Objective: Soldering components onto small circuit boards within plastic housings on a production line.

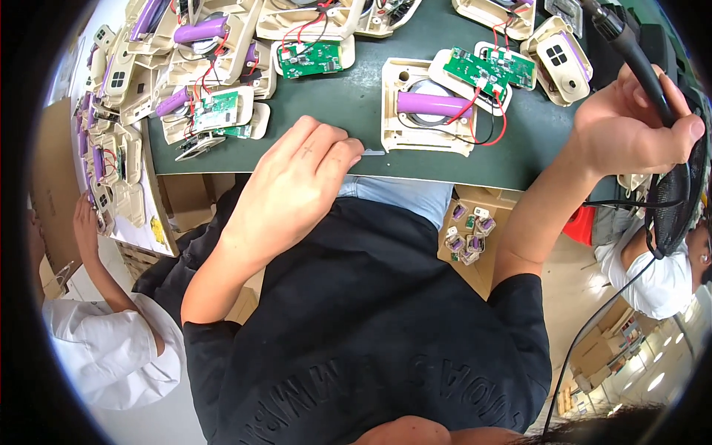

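My left hand (300, 178) rests at the near edge of the dark green work mat (356, 96), fingers pinched on a thin silvery wire (373, 153) that lies on the mat. My right hand (630, 130) is raised at the right, closed around the black handle of a soldering iron (638, 59) with a cable hanging down. Between the hands lies an open beige plastic housing (426, 111) with a purple cylindrical battery (432, 103), red and black wires and a green circuit board (475, 70).
Several more beige housings with purple batteries and green boards (215, 74) crowd the mat's left and far side. Finished beige units (560, 59) sit at the right. A cardboard box of parts (467, 233) stands below the table. A person in white (111, 341) works at the left, another at the right.
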Demonstrator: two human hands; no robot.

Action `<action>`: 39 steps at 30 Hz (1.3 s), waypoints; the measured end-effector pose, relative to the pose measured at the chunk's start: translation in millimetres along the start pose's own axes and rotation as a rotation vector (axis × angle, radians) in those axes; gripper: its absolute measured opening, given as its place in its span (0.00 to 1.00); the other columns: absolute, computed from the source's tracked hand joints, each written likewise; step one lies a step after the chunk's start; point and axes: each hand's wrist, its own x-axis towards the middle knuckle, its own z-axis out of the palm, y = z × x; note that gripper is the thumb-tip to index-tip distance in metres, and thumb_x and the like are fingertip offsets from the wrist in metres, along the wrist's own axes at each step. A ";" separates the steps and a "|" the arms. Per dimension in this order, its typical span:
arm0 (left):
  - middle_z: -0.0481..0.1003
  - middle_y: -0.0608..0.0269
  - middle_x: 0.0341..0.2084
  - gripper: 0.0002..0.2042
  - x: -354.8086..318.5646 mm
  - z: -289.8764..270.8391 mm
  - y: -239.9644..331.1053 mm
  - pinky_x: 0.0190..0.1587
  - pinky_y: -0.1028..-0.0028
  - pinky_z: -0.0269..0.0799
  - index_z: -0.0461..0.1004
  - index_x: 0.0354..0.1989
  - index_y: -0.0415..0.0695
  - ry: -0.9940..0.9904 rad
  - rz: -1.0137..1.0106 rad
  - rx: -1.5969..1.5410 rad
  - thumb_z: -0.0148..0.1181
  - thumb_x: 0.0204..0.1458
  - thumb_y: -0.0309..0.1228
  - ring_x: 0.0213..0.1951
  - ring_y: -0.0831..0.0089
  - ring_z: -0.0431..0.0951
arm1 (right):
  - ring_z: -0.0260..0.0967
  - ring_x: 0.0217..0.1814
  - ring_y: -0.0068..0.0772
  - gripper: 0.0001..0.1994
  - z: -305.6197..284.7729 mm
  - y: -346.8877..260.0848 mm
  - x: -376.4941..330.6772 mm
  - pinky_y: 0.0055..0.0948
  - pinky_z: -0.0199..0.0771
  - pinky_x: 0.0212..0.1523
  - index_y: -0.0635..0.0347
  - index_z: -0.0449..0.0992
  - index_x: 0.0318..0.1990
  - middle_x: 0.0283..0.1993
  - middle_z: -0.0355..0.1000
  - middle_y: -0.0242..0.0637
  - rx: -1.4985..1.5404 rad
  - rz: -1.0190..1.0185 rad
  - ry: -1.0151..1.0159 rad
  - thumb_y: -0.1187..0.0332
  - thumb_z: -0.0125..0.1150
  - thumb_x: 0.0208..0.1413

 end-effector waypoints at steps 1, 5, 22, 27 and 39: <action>0.76 0.57 0.37 0.13 0.2 0.4 0.2 0.42 0.62 0.75 0.76 0.41 0.38 0.005 0.011 0.026 0.69 0.47 0.18 0.39 0.57 0.76 | 0.62 0.17 0.30 0.34 -9.5 6.7 4.7 0.26 0.67 0.23 0.76 0.78 0.28 0.14 0.63 0.39 -0.001 -0.002 0.001 0.44 0.52 0.64; 0.76 0.56 0.37 0.13 -0.2 3.4 -1.9 0.42 0.62 0.75 0.76 0.41 0.38 0.011 0.043 0.048 0.69 0.47 0.18 0.39 0.56 0.76 | 0.62 0.18 0.29 0.34 -35.7 34.6 20.3 0.26 0.66 0.23 0.78 0.78 0.29 0.18 0.67 0.43 0.098 0.036 -0.149 0.44 0.51 0.65; 0.75 0.65 0.39 0.15 30.4 30.0 43.2 0.40 0.65 0.69 0.78 0.42 0.46 0.224 0.071 0.159 0.72 0.46 0.23 0.37 0.62 0.71 | 0.58 0.18 0.30 0.30 -28.5 32.3 13.4 0.32 0.62 0.24 0.70 0.77 0.29 0.15 0.60 0.34 0.179 -0.034 -0.181 0.47 0.48 0.67; 0.73 0.68 0.35 0.11 34.1 40.9 43.7 0.37 0.64 0.63 0.79 0.40 0.49 0.251 0.005 0.259 0.72 0.48 0.26 0.34 0.64 0.68 | 0.57 0.21 0.15 0.22 -14.6 7.3 -5.0 0.18 0.61 0.24 0.58 0.75 0.31 0.25 0.69 0.28 0.034 -0.046 -0.091 0.53 0.49 0.75; 0.72 0.70 0.33 0.10 38.0 45.3 43.8 0.36 0.64 0.60 0.79 0.39 0.51 0.252 0.007 0.297 0.72 0.49 0.29 0.34 0.65 0.69 | 0.57 0.22 0.14 0.22 -15.6 8.9 -3.9 0.18 0.59 0.25 0.57 0.75 0.31 0.27 0.69 0.28 0.057 -0.038 -0.141 0.52 0.49 0.74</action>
